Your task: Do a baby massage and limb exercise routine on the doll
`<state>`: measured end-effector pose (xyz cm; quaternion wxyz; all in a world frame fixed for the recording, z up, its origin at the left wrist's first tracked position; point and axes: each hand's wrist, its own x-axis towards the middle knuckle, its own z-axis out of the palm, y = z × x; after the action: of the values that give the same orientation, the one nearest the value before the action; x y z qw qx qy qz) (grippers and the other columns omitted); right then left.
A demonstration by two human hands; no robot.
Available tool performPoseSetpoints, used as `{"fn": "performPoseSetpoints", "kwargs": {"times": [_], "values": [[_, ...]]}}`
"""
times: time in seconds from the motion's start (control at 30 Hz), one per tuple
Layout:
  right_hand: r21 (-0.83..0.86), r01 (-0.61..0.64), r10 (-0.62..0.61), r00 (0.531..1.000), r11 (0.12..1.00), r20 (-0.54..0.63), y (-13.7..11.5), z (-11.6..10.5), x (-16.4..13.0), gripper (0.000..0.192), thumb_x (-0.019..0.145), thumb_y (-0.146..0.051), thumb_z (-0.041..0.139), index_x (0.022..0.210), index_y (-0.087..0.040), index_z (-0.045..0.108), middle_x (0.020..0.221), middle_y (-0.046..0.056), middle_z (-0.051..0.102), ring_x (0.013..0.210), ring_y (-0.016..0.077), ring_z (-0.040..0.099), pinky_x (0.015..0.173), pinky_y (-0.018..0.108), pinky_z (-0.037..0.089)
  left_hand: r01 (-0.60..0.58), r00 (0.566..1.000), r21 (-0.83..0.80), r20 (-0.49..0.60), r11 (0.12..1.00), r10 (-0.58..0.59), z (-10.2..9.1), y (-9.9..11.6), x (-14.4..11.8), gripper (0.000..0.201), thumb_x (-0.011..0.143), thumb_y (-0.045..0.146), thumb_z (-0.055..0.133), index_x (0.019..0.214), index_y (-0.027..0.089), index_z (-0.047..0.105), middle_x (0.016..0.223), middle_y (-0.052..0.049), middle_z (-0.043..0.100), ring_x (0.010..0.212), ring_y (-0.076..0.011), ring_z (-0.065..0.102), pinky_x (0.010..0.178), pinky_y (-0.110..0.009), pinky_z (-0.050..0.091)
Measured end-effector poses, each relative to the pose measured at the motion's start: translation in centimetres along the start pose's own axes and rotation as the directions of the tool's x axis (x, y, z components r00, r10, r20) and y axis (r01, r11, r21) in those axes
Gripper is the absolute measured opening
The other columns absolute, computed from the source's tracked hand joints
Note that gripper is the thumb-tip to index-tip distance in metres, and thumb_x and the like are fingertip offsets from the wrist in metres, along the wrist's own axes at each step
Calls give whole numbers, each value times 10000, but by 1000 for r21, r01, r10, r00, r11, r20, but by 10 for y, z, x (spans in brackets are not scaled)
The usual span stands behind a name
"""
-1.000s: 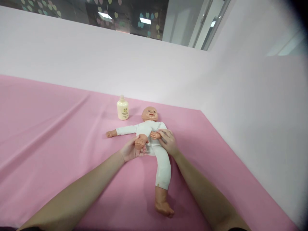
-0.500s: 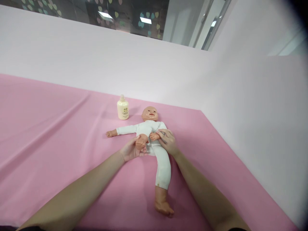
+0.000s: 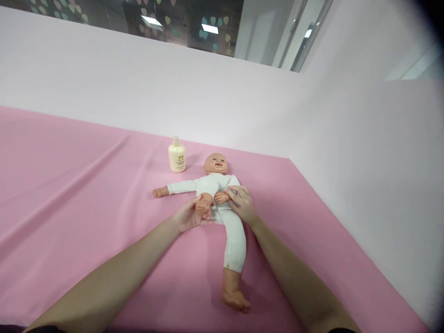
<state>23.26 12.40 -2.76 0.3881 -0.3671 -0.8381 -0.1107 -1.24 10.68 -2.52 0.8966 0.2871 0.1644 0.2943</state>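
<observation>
A baby doll (image 3: pixel 215 185) in a white suit lies on its back on the pink cloth (image 3: pixel 86 194), head toward the wall. My left hand (image 3: pixel 187 216) grips the doll's bent leg at the foot, folded up against its belly. My right hand (image 3: pixel 243 204) holds the doll's forearm and hand across its body. The doll's other leg stretches toward me, its bare foot (image 3: pixel 236 296) nearest. Its other arm lies out to the left.
A cream lotion bottle (image 3: pixel 176 157) stands upright just left of the doll's head. A pale wall (image 3: pixel 364 162) borders the cloth at the back and right. Windows run above the wall.
The doll's hand under my right hand has shifted slightly left toward the bent foot. Otherwise nothing has moved.
</observation>
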Motion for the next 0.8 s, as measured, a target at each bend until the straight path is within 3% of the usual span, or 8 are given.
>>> {"fn": "performPoseSetpoints", "kwargs": {"times": [0.17,0.33,0.43,0.5,0.57,0.67,0.73,0.8], "values": [[41,-50,51,998,998,-22,-3,1,-1,347,888,-204,499,1213,-275,598,1176,60,631,1101,222,570,969,435,471,-1,1000,18,29,1000,0,-1,0,1,471,887,508,494,1019,72,613,666,-70,630,647,-161,609,723,-323,501],[251,-295,345,920,922,-187,1,6,-2,368,872,-331,562,1225,-228,557,1184,100,632,1111,235,584,979,443,474,12,987,94,157,995,-26,-3,-1,-5,436,838,467,565,1045,86,606,734,-76,659,726,-195,624,791,-389,488],[481,-364,523,816,797,-249,10,6,-1,491,883,-348,531,1337,-187,435,1334,153,536,1190,223,554,971,399,487,85,942,211,303,974,-148,-3,-1,-12,478,735,449,667,1070,113,610,832,-96,691,825,-255,642,834,-442,466],[599,-376,628,723,707,-287,19,5,-1,563,878,-358,515,1390,-185,359,1438,167,426,1277,227,487,986,397,476,157,869,341,398,927,-294,-2,0,-14,538,643,414,746,1074,121,610,893,-120,699,858,-294,653,819,-452,473],[720,-410,767,585,560,-263,28,5,-4,598,856,-374,520,1403,-218,335,1461,145,399,1291,229,473,976,417,481,195,765,478,472,857,-437,-1,-1,-13,565,567,359,803,1044,119,620,909,-136,699,842,-311,666,779,-439,497],[873,-431,938,337,227,-78,39,7,-10,596,833,-368,509,1396,-283,333,1372,89,498,1181,199,568,934,415,505,143,640,640,522,755,-563,0,-4,-8,517,524,286,841,979,134,648,918,-121,699,835,-302,680,734,-393,533],[911,-404,973,232,87,10,44,9,-12,590,829,-359,494,1393,-301,327,1318,61,538,1126,171,600,931,386,505,81,625,707,514,703,-588,-1,-5,-4,476,518,273,853,936,144,664,932,-107,697,869,-297,681,706,-362,546],[919,-391,978,205,53,31,45,10,-13,596,828,-368,489,1395,-298,318,1286,54,554,1096,158,613,919,359,510,33,671,725,494,687,-554,-2,-5,-3,449,516,306,856,893,144,672,929,-98,693,894,-301,677,684,-356,551]]}}
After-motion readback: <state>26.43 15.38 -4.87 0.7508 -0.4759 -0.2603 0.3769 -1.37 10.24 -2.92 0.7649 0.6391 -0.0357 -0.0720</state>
